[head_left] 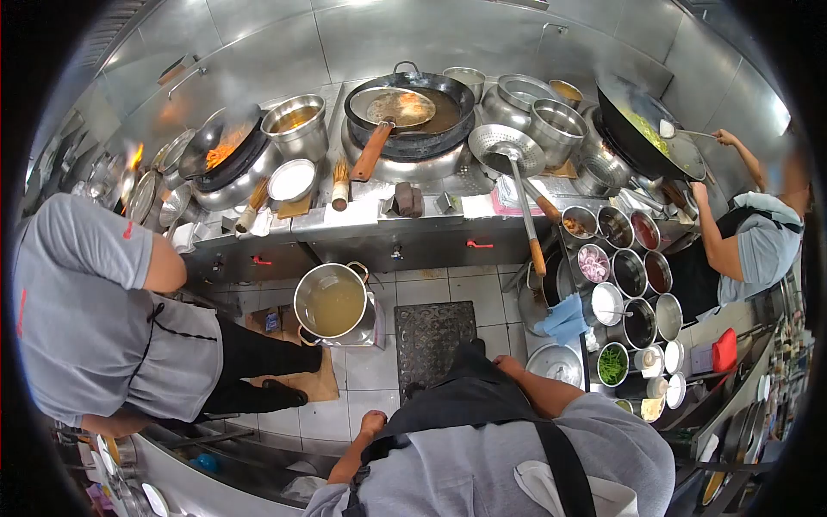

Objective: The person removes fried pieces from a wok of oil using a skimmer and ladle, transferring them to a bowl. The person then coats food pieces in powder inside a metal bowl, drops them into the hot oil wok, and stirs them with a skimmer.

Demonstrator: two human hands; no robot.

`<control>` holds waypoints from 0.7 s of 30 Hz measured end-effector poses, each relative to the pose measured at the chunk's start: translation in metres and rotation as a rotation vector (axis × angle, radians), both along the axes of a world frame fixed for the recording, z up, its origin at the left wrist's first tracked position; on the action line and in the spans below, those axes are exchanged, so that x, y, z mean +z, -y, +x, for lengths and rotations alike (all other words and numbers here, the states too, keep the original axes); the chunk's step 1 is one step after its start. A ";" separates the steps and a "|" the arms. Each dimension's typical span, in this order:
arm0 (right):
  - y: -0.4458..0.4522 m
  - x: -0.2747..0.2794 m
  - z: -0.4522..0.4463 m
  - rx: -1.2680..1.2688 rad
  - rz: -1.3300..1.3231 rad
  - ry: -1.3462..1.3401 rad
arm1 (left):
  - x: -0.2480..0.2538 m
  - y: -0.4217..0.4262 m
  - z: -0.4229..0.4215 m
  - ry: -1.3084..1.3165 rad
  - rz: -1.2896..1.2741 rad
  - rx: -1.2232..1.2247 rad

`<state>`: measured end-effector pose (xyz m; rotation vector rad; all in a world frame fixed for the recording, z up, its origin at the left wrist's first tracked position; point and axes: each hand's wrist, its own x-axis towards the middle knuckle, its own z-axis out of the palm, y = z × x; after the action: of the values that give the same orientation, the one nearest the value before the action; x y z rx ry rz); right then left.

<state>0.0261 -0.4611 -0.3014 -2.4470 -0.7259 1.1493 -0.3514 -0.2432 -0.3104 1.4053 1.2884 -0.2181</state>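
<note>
My left hand (373,421) hangs beside the dark apron (457,388), its fingers curled closed with nothing seen in them. On the apron's other side, my right hand (508,366) is loosely closed near a lidded metal pot (554,365), not touching it. Ahead on the range, a round strainer (394,107) with a wooden handle rests over the large central wok (448,108), with browned food in it. A perforated ladle (507,149) lies to its right, its long handle pointing toward me. Neither hand touches these tools.
At the left stands a person in grey (103,302), near a wok of orange food (226,148). A tall pot (331,302) of cloudy liquid stands low ahead. On the right, another person (741,241) works at a steaming wok (642,129), beyond several ingredient containers (612,364).
</note>
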 end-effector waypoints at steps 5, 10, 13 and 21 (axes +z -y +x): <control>-0.006 0.015 0.000 0.048 -0.029 0.013 | -0.006 -0.005 -0.003 -0.045 0.294 -0.527; -0.007 0.006 0.003 0.062 -0.036 0.020 | -0.023 -0.004 -0.014 0.003 0.734 -0.927; -0.006 0.004 0.004 0.051 -0.042 0.020 | -0.026 -0.004 -0.014 -0.006 0.684 -0.916; -0.001 -0.009 0.006 0.053 0.011 0.044 | -0.007 -0.007 -0.013 0.221 0.097 -0.131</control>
<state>0.0319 -0.4605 -0.3101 -2.4645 -0.8128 1.1116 -0.3646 -0.2367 -0.3170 1.5526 1.0386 -0.0862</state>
